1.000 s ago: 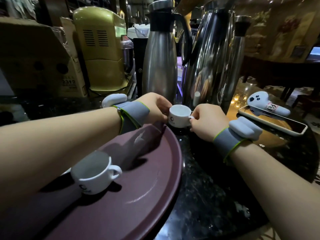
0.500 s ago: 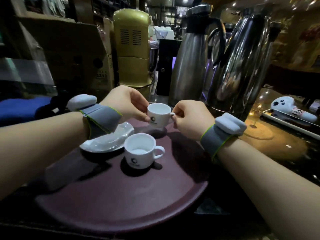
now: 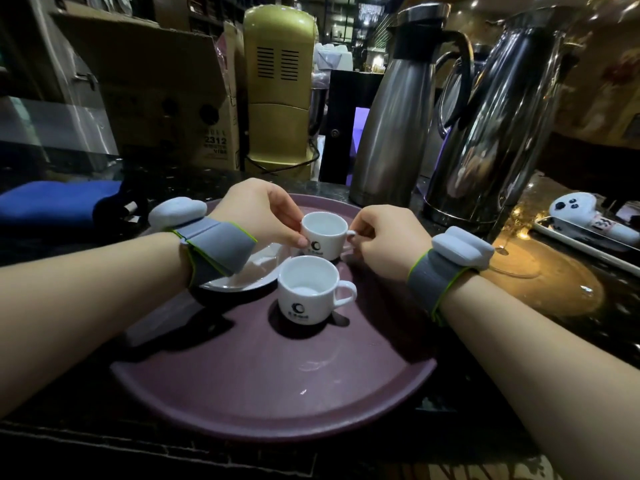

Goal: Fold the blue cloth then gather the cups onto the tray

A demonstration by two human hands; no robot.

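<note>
A round maroon tray [image 3: 263, 386] lies on the dark counter in front of me. One small white cup [image 3: 306, 289] stands upright near its middle, handle to the right. Just behind it is a second white cup [image 3: 323, 230], low over the tray's far part; whether it touches the tray I cannot tell. My left hand [image 3: 263, 211] pinches its left side and my right hand [image 3: 384, 237] pinches its handle. A white saucer [image 3: 249, 271] lies on the tray under my left wrist. The blue cloth [image 3: 59, 202] lies folded at the far left.
Two tall steel jugs [image 3: 391, 133] [image 3: 498, 126] stand close behind the tray on the right. A gold appliance [image 3: 277, 88] and a cardboard box [image 3: 166, 98] sit behind. A phone with a white plush toy [image 3: 585, 220] lies at the right.
Both hands have carried the second cup from off the tray's right edge leftwards over the tray, and brought it down just behind the first cup.
</note>
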